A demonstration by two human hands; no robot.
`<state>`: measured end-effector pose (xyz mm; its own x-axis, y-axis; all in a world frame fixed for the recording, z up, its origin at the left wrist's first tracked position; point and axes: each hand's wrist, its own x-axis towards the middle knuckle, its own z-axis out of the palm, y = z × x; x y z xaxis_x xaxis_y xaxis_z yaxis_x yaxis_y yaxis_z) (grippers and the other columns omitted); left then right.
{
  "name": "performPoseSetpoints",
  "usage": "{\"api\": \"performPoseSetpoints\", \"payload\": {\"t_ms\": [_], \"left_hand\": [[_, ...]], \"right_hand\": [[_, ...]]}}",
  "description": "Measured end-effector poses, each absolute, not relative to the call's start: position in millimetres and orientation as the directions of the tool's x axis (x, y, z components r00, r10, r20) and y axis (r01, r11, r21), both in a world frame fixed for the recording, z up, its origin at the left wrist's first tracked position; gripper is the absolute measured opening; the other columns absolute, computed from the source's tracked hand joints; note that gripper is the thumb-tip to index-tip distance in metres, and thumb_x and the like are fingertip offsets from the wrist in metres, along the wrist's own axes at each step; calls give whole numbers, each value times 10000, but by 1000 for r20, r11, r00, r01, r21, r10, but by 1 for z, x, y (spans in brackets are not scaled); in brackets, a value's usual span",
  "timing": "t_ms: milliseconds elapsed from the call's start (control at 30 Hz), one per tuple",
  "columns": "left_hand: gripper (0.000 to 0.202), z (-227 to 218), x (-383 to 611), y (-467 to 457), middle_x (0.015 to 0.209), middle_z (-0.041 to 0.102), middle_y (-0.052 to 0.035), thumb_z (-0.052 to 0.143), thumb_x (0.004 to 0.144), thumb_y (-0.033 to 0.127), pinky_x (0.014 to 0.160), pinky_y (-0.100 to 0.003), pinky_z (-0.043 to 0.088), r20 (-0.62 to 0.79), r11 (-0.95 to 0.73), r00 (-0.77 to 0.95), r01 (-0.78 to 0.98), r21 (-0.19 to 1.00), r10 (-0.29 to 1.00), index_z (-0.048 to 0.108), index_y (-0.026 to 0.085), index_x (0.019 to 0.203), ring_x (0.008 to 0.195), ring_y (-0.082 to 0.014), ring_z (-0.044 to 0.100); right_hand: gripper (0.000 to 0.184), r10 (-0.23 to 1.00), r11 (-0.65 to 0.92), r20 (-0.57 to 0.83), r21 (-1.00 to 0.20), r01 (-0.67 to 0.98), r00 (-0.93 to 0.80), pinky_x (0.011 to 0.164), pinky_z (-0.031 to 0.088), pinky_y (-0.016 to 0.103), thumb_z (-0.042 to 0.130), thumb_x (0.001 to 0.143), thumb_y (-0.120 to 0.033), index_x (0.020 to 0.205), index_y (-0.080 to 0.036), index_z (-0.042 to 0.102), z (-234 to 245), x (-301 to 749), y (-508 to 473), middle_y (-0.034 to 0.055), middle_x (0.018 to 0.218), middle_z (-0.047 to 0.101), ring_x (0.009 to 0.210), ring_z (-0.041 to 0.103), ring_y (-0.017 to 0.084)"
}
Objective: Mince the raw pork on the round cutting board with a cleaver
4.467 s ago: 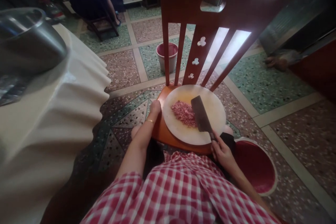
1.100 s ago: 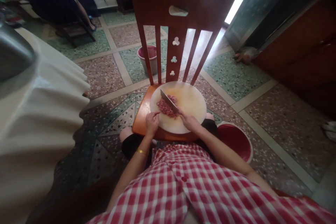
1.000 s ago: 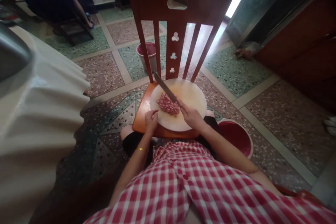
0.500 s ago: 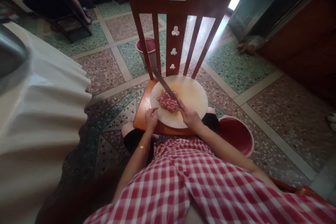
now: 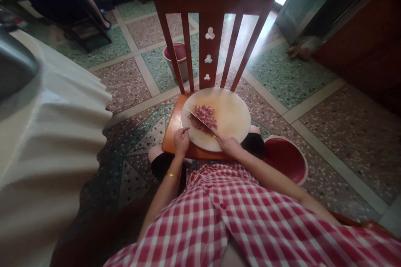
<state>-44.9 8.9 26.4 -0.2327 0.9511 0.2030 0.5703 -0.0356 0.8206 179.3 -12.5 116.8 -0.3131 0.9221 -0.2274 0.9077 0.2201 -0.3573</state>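
A round white cutting board (image 5: 234,123) lies on the seat of a wooden chair (image 5: 174,132). On its left half sits a heap of minced meat (image 5: 205,112). My right hand (image 5: 230,145) grips the handle of a cleaver (image 5: 200,120), whose blade is down in the meat, seen edge-on as a thin line. My left hand (image 5: 181,142) is beside the board's near left rim, its fingers curled in and one digit pointing to the rim; nothing shows in it. Whether it presses on the board I cannot tell.
The chair's slatted back (image 5: 206,46) rises behind the board. A red-lined bucket (image 5: 285,160) stands right of my knee, another bin (image 5: 175,56) beyond the chair. At left is a cloth-covered table (image 5: 67,112) with a metal vessel (image 5: 15,64). A seated person's leg (image 5: 89,4) shows far left.
The cleaver has come down from a raised, tilted position into the meat, with my right hand lowering it. My left hand keeps its place by the board. The view has shifted slightly.
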Motion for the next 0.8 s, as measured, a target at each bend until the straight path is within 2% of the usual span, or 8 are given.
{"api": "performPoseSetpoints", "payload": {"t_ms": [67, 200, 267, 333, 400, 467, 600, 800], "left_hand": [[238, 25, -47, 9, 898, 650, -44, 435, 821, 246, 792, -303, 435, 197, -31, -233, 568, 822, 952, 650, 196, 912, 897, -165, 554], [249, 24, -48, 9, 901, 651, -39, 425, 825, 252, 798, -299, 435, 180, -5, -255, 565, 825, 950, 650, 195, 915, 892, -160, 558], [251, 25, -48, 8, 903, 652, -41, 426, 826, 259, 798, -298, 435, 183, -6, -260, 561, 828, 948, 650, 189, 915, 895, -161, 556], [245, 26, -48, 7, 904, 653, -41, 434, 824, 260, 802, -298, 434, 192, -18, -255, 559, 829, 948, 650, 188, 914, 902, -163, 553], [240, 27, -49, 6, 898, 652, -38, 436, 824, 257, 804, -296, 434, 196, -22, -252, 560, 828, 948, 650, 194, 916, 896, -161, 552], [242, 27, -50, 6, 895, 648, -36, 431, 826, 254, 791, -289, 438, 188, -9, -266, 556, 831, 945, 650, 202, 916, 886, -158, 554], [249, 25, -50, 7, 892, 646, -40, 429, 826, 257, 766, -281, 444, 162, 26, -296, 544, 838, 941, 650, 203, 928, 891, -159, 556], [241, 23, -51, 6, 907, 653, -36, 442, 819, 255, 790, -291, 435, 167, 7, -281, 530, 848, 945, 652, 195, 921, 890, -157, 557]], "right_hand": [[471, 925, 222, -211, -374, 900, -316, 691, 499, 324, 345, 923, -296, 1390, -237, 320, 121, 181, -12, 92, 887, 701, 722, 653, 224], [486, 932, 329, 27, -485, 810, -362, 777, 482, 303, 299, 933, -290, 1415, -255, 245, 134, 175, -13, 89, 1166, 605, 886, 624, 209], [490, 928, 314, -31, -469, 825, -371, 774, 482, 294, 314, 930, -281, 1414, -264, 239, 128, 174, -17, 83, 1157, 610, 887, 625, 197], [496, 917, 260, -182, -402, 878, -354, 732, 490, 290, 352, 920, -281, 1407, -279, 257, 119, 177, -22, 70, 1025, 670, 809, 644, 193], [496, 903, 229, -268, -359, 905, -335, 699, 492, 289, 376, 912, -292, 1398, -292, 279, 115, 184, -26, 56, 909, 698, 752, 650, 198], [486, 912, 242, -226, -381, 893, -343, 704, 489, 297, 362, 916, -310, 1396, -294, 289, 119, 189, -27, 55, 903, 698, 758, 649, 209], [490, 938, 278, -63, -457, 845, -342, 788, 469, 303, 293, 937, -319, 1419, -249, 238, 123, 184, -22, 78, 1038, 664, 874, 628, 214], [471, 919, 185, -246, -420, 889, -308, 729, 497, 331, 336, 924, -308, 1392, -272, 306, 116, 190, -15, 71, 972, 689, 796, 652, 229]]}}
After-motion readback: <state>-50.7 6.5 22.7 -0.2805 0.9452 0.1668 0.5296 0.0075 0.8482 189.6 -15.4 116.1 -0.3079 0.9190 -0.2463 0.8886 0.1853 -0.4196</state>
